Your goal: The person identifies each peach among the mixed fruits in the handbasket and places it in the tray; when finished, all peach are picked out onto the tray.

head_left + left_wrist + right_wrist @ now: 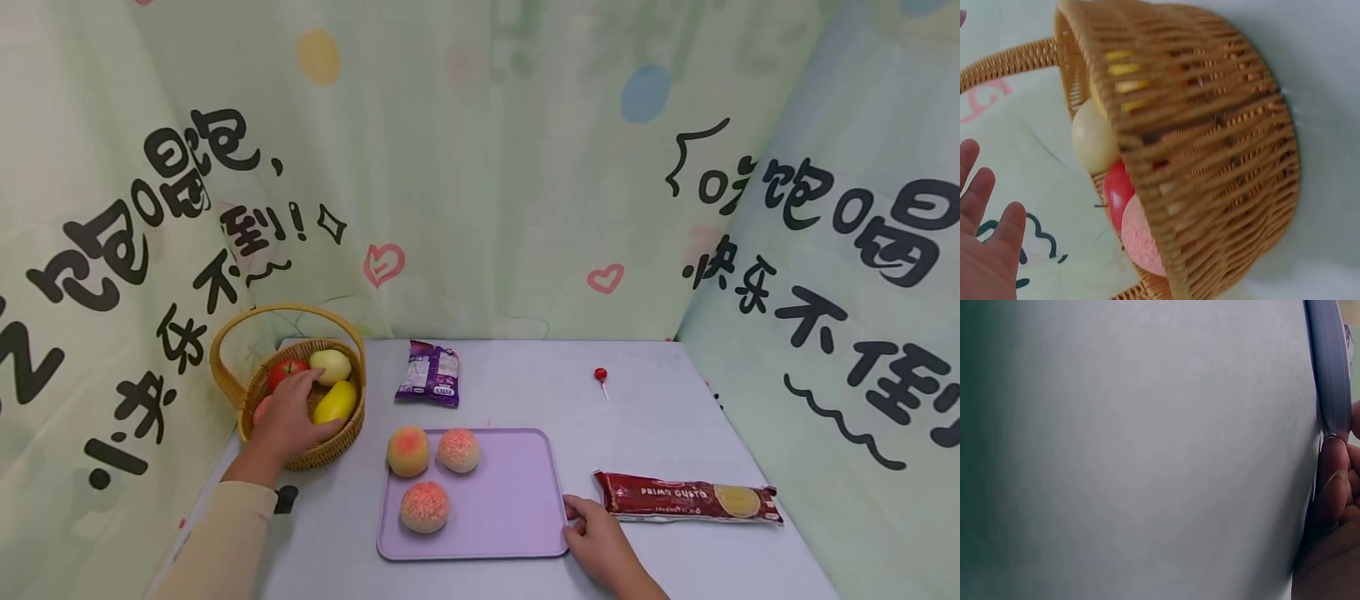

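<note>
My left hand (295, 417) hovers over the wicker basket (330, 454), fingers spread and holding nothing. In the basket lie a red tomato-like fruit (287, 372), a pale cream one (331, 367), a yellow fruit (336, 403) and a pink peach (1145, 240), partly behind the hand in the head view. With thumb and forefinger, my right hand (600, 540) pinches the right edge of a lilac tray (510, 500) near its front corner. On the tray's left half sit a yellow-orange peach (408, 452) and two speckled pink peaches, one behind (458, 450), one in front (424, 507).
Behind the tray lies a purple snack bag (429, 375). A red lollipop (601, 376) is at the back right, and a dark red spaghetti packet (690, 497) lies right of the tray. Printed curtains (480, 167) enclose the white table (525, 383) at the back and sides.
</note>
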{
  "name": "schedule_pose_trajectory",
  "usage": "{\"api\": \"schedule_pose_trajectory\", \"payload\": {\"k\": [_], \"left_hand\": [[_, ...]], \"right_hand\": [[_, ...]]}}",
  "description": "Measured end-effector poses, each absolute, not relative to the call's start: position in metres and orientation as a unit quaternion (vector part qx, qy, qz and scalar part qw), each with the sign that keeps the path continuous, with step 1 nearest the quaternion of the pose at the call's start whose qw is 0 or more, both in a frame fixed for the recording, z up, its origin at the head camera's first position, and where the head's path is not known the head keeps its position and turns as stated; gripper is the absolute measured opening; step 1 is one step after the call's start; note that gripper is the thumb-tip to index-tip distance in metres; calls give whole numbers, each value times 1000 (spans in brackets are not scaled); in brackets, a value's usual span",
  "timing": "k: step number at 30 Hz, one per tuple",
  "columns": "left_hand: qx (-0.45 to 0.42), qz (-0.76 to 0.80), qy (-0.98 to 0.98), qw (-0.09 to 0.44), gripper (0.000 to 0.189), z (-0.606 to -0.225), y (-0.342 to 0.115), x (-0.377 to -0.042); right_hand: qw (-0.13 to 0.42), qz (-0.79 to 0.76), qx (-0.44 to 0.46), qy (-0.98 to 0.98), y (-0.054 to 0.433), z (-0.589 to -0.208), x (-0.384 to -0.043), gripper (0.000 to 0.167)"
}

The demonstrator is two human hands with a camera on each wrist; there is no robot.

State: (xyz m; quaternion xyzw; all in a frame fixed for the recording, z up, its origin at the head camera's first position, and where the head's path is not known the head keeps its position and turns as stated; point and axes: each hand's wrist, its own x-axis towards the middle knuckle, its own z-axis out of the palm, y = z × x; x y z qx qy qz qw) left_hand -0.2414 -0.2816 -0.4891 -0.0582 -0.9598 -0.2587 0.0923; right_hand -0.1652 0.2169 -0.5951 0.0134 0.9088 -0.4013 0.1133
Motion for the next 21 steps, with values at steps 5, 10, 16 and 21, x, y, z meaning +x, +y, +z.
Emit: {"api": "schedule_pose_trajectory", "payload": {"k": [5, 10, 16, 21], "left_hand": [[-44, -261, -961, 83, 91, -488, -290, -246], [-34, -265, -961, 66, 93, -490, -299, -250], [-34, -250, -965, 75, 95, -492, -311, -255], [-30, -256, -964, 61, 97, -496, -320, -256]], "right_hand": [[112, -403, 16, 908, 218, -594, -164, 48], [114, -400, 12, 909, 217, -594, -164, 49], [114, -401, 14, 909, 216, -594, -164, 49], [116, -402, 14, 908, 216, -594, -164, 50]]}}
